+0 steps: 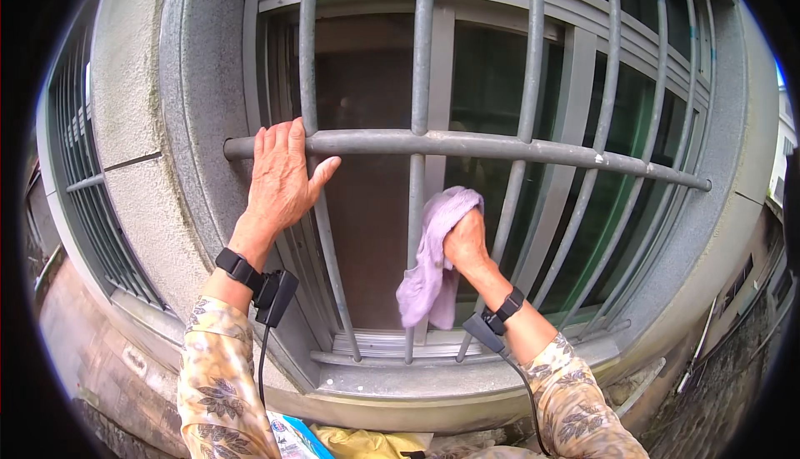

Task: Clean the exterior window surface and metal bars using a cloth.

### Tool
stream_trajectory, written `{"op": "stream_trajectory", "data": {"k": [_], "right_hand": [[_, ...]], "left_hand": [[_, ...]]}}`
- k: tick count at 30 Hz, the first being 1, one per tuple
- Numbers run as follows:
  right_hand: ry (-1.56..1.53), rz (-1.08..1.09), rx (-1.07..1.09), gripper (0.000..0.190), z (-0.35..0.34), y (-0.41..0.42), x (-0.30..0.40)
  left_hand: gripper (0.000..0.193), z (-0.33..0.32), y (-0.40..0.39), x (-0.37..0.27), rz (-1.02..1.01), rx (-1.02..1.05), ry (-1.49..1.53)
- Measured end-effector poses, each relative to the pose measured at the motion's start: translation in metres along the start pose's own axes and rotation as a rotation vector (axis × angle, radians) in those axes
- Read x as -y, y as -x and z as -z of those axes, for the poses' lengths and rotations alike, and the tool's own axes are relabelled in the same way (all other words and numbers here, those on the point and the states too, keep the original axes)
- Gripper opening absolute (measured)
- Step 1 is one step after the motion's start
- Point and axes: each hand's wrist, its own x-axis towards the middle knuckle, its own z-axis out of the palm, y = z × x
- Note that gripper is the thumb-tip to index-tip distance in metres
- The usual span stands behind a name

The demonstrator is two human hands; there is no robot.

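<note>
My left hand point(279, 175) lies over the left end of a grey metal horizontal bar point(472, 145), fingers hooked over the top and thumb out to the right. It is right beside an upright bar point(308, 46) of the window grille. Lower and to the right, my right hand point(467, 237) clutches a lilac cloth point(431, 278). The cloth hangs down from the fist and overlaps part of another upright bar point(415, 209); whether it wraps behind that bar cannot be made out. My right fingers are mostly hidden by cloth.
Behind the grille is a sliding window with a metal frame point(442, 71) and dark panes point(500, 84). A stone sill point(400, 383) runs below. Cables point(261, 359) hang from both wrist devices. A yellow bag point(362, 441) and a blue-white printed packet point(297, 437) lie at the bottom.
</note>
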Motion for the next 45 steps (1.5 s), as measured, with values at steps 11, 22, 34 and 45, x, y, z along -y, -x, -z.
{"op": "stream_trajectory", "data": {"k": [11,22,34,45], "right_hand": [[0.792,0.415,-0.362,0.026,-0.033,-0.129,-0.034],[0.202,-0.233,0.117,0.045,-0.106,0.125,-0.029],[-0.001,-0.969,0.424,0.042,-0.123,0.342,-0.101],[-0.030,0.204,-0.385,0.026,-0.042,-0.075,-0.004]], "left_hand": [[0.071,-0.009,0.002,0.018,-0.044,0.001,-0.004],[0.072,-0.008,0.015,0.022,-0.029,-0.051,-0.022],[0.072,-0.021,0.007,0.018,-0.113,-0.088,-0.062],[0.075,-0.019,0.005,0.014,-0.110,-0.108,-0.100]]}}
